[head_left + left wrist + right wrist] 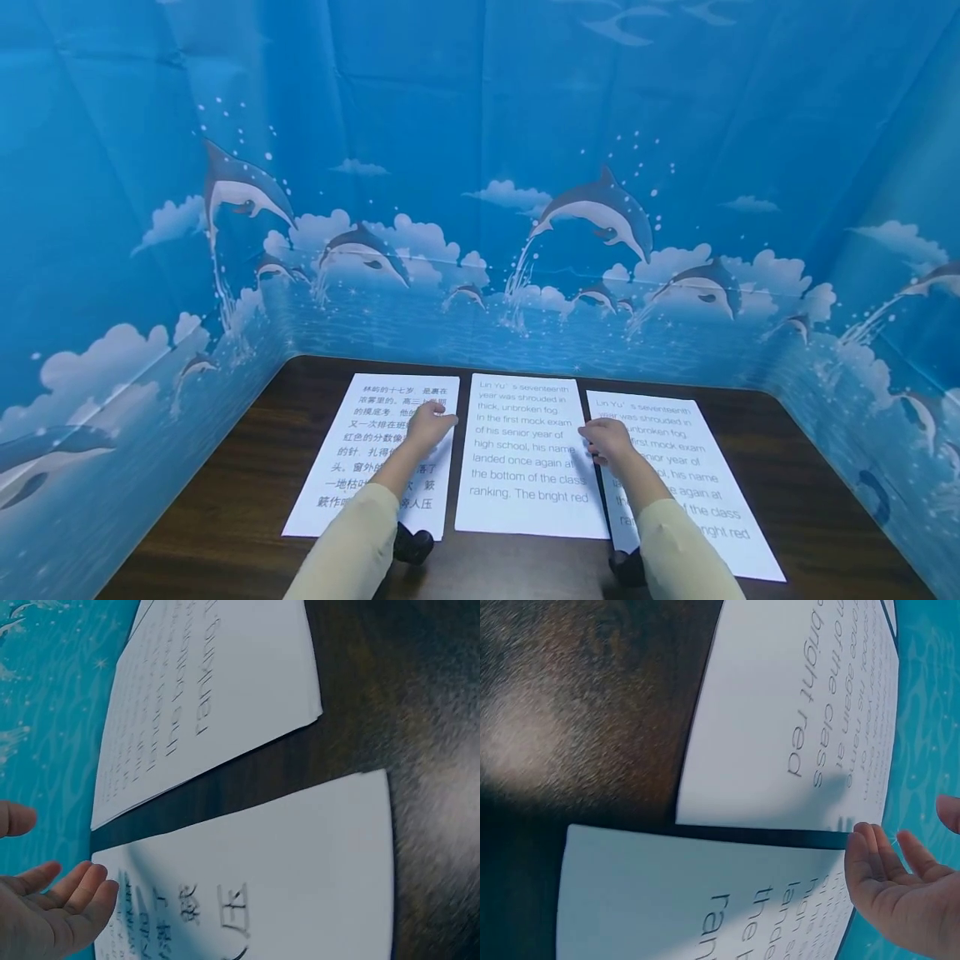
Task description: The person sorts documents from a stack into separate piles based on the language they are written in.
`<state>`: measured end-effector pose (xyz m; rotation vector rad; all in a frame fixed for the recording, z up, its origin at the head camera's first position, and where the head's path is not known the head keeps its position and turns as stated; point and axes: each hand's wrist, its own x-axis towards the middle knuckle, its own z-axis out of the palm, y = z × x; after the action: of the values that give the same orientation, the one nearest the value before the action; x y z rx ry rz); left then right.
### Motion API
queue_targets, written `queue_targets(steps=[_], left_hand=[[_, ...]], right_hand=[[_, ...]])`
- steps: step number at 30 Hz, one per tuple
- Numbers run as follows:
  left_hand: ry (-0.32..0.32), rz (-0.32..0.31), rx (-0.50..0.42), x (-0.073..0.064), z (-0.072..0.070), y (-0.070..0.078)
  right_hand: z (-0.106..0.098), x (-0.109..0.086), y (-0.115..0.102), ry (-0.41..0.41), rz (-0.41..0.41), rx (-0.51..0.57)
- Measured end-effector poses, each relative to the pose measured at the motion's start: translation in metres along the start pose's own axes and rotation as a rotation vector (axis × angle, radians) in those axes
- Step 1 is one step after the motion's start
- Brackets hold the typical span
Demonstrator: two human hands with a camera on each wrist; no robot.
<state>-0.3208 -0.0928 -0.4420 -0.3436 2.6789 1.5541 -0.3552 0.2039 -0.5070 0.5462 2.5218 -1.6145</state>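
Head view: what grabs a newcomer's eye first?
The blue dolphin backdrop, rising around the dark table. Next, in a row on it, the white left sheet, printed in Chinese, and the middle sheet and right sheet, in English. The left hand is over the left sheet, the right hand over the right sheet's left edge.

The counter (247,467) looks like dark, grained wood or a wood-look laminate; it is semi-glossy, throwing back a blurred patch of light, and in the wrist views its surface appears finely rough. The sheets (352,467) (521,454) (705,479) on the counter are paper, smooth and matt. Behind the counter, the backdrop (480,125) is thin printed material, cloth or plastic, smooth but creased, faintly shiny. Over the counter, the sleeves (347,542) (682,550) are matt cloth; the black mounts (412,546) (628,569) beneath look like smooth plastic.
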Motion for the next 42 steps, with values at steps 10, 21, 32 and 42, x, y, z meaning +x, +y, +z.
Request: queue_targets(steps=[10,21,32,42], left_hand=[[-0.036,0.003,0.014,-0.003,0.013,-0.003],[-0.067,-0.031,-0.002,-0.007,0.021,0.001],[-0.085,-0.101,-0.109,-0.009,0.022,0.004],[-0.066,-0.117,-0.155,-0.005,0.025,0.002]], right_hand=[[-0.017,-0.050,-0.031,0.000,0.061,-0.007],[-0.004,0.001,0.017,0.028,0.086,-0.008],[-0.003,-0.007,0.010,0.049,0.112,0.027],[-0.010,-0.030,-0.013,0.071,0.123,0.063]])
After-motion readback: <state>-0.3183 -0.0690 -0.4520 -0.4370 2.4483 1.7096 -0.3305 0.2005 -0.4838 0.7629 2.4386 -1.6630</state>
